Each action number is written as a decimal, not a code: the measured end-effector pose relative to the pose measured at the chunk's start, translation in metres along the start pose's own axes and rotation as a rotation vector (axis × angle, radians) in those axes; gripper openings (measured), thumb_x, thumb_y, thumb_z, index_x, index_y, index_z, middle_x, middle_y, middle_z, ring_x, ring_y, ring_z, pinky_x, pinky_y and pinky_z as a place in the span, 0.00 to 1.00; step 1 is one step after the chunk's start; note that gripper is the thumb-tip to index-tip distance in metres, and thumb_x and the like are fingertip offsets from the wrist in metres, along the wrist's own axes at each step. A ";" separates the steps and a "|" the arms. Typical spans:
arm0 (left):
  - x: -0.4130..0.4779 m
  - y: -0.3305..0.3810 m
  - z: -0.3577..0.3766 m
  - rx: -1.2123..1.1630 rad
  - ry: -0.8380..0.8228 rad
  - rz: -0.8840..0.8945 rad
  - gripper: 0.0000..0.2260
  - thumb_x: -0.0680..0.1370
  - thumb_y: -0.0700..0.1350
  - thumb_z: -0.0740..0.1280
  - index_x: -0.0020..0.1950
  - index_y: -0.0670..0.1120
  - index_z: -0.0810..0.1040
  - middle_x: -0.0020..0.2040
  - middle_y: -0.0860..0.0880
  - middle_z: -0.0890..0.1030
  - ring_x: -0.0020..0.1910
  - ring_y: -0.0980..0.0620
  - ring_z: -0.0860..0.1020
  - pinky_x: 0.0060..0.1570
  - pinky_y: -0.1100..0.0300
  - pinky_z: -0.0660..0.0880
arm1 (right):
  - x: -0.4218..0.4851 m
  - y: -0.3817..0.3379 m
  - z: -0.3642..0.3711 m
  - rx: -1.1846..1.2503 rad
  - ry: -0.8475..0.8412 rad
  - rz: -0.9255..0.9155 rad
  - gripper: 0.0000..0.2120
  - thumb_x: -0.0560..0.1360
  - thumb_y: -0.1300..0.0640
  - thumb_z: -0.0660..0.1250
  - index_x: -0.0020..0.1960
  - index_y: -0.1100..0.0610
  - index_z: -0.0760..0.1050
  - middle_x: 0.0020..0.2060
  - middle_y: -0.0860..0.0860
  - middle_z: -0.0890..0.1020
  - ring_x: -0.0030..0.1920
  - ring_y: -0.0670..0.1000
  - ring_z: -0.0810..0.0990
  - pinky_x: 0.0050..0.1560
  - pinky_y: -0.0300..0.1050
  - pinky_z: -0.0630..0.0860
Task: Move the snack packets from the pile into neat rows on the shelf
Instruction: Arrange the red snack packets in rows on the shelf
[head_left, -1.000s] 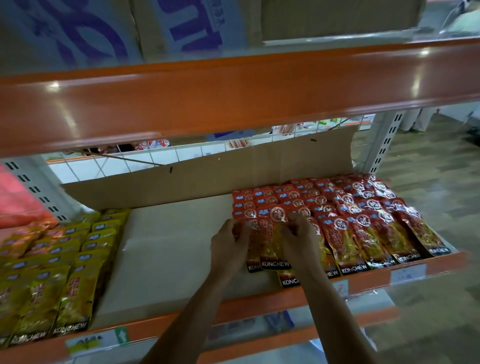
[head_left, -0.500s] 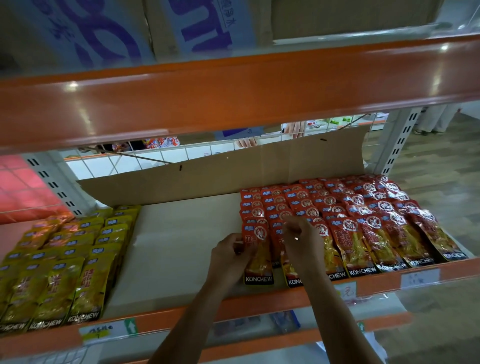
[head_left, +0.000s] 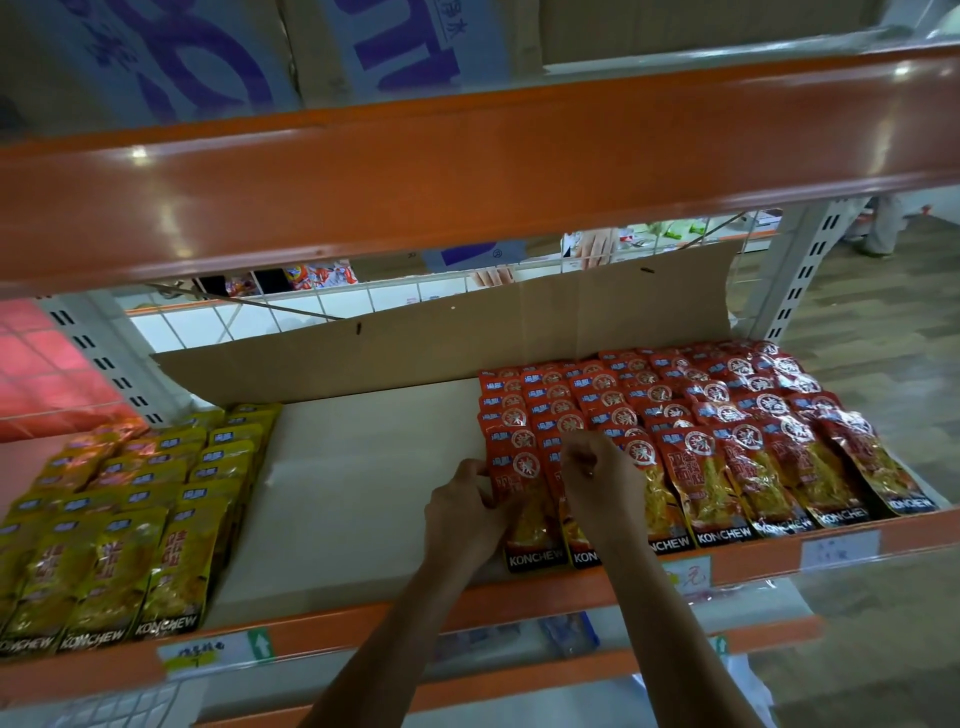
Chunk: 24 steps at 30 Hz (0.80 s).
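Red snack packets (head_left: 727, 447) lie in overlapping rows on the right half of the shelf (head_left: 363, 488), which is lined with cardboard. My left hand (head_left: 462, 514) pinches the left edge of the leftmost front red packet (head_left: 530, 525). My right hand (head_left: 597, 478) has curled fingers on the top of the packet beside it, in the second row from the left. Both packets lie flat, label ends at the shelf's front edge. No loose pile is in view.
Yellow snack packets (head_left: 119, 525) fill rows at the shelf's left. An upright cardboard flap (head_left: 441, 343) backs the shelf. The orange beam (head_left: 467, 171) of the shelf above hangs close overhead. Price labels (head_left: 839, 548) sit on the front rail; wooden floor lies right.
Both hands have slid the front red packets slightly back into line with their rows. The camera has shifted a little left and down.
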<state>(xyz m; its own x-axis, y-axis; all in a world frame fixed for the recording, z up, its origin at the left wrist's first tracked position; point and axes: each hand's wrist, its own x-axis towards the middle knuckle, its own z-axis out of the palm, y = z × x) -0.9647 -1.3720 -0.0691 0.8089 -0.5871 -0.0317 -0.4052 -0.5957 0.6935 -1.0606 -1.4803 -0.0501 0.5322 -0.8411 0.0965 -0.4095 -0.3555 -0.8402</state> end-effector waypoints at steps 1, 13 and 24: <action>0.000 0.000 0.000 0.010 0.001 0.002 0.24 0.74 0.58 0.70 0.66 0.50 0.72 0.50 0.50 0.83 0.49 0.53 0.81 0.50 0.60 0.76 | 0.000 -0.001 0.000 -0.008 0.000 -0.005 0.10 0.79 0.62 0.61 0.56 0.55 0.78 0.48 0.48 0.81 0.45 0.45 0.78 0.39 0.30 0.71; 0.001 -0.005 -0.002 0.034 0.030 0.006 0.22 0.77 0.58 0.66 0.67 0.49 0.72 0.52 0.50 0.83 0.50 0.52 0.81 0.51 0.59 0.76 | -0.013 -0.010 0.015 -0.079 0.023 -0.108 0.09 0.78 0.65 0.61 0.53 0.57 0.79 0.46 0.50 0.81 0.45 0.48 0.78 0.42 0.37 0.74; -0.015 -0.073 -0.077 0.066 0.241 0.119 0.15 0.78 0.50 0.66 0.64 0.48 0.76 0.57 0.50 0.80 0.56 0.54 0.77 0.54 0.66 0.69 | -0.052 -0.066 0.099 -0.080 -0.139 -0.250 0.09 0.77 0.63 0.64 0.55 0.55 0.79 0.48 0.47 0.81 0.49 0.45 0.79 0.47 0.35 0.72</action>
<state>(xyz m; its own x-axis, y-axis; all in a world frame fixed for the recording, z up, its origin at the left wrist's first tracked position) -0.9144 -1.2774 -0.0640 0.8290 -0.5123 0.2245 -0.5236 -0.5696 0.6336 -0.9876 -1.3729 -0.0528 0.7183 -0.6613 0.2162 -0.3069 -0.5800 -0.7546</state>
